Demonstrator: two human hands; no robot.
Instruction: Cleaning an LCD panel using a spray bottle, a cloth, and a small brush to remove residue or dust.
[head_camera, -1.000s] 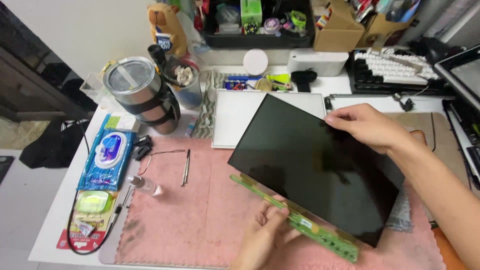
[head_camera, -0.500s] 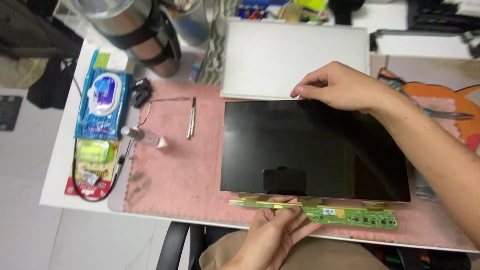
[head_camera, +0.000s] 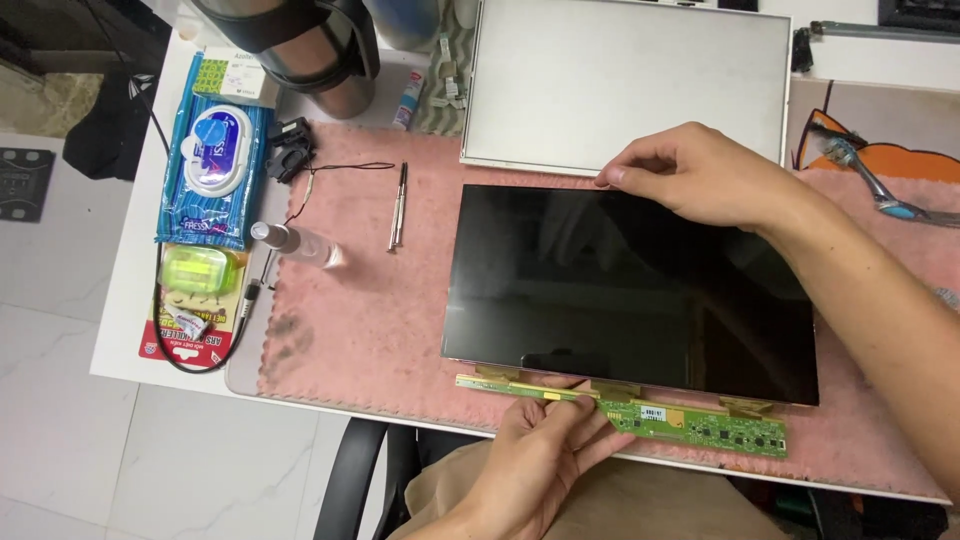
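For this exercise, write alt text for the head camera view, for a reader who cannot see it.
Two bare hands steady a black screen panel lying flat on a pink mat: the right hand on its far edge, the left hand at the green circuit strip along its near edge. A screwdriver and small bottle lie left.

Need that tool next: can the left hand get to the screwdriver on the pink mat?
Probably yes. The left hand rests on the green circuit strip, and only bare pink mat lies between it and the screwdriver.

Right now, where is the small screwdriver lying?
In the head view, the screwdriver lies on the pink mat, left of the black screen panel and right of the small clear bottle.
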